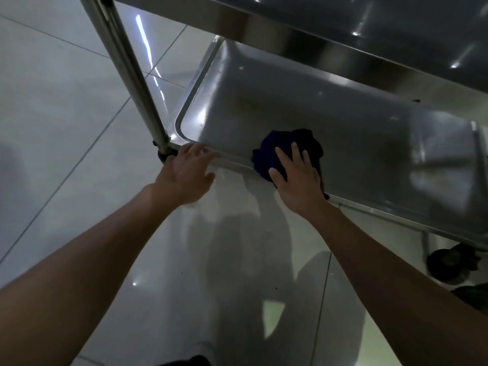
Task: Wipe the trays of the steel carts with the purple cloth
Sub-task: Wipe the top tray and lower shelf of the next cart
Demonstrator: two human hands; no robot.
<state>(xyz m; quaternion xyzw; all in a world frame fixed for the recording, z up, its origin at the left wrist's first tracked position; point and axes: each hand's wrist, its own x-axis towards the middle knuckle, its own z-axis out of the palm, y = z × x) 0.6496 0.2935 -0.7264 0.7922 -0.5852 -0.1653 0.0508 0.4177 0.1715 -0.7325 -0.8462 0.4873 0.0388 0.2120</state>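
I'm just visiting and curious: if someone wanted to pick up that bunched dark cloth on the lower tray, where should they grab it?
Probably by the raised, crumpled mound at the far end of the purple cloth, coming from above. The right hand lies flat over its near part at the lower tray's front rim, so the bunched folds beyond the fingertips offer the easiest grip.

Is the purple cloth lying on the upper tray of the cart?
No, the purple cloth lies on the near edge of the lower tray, under the right hand.
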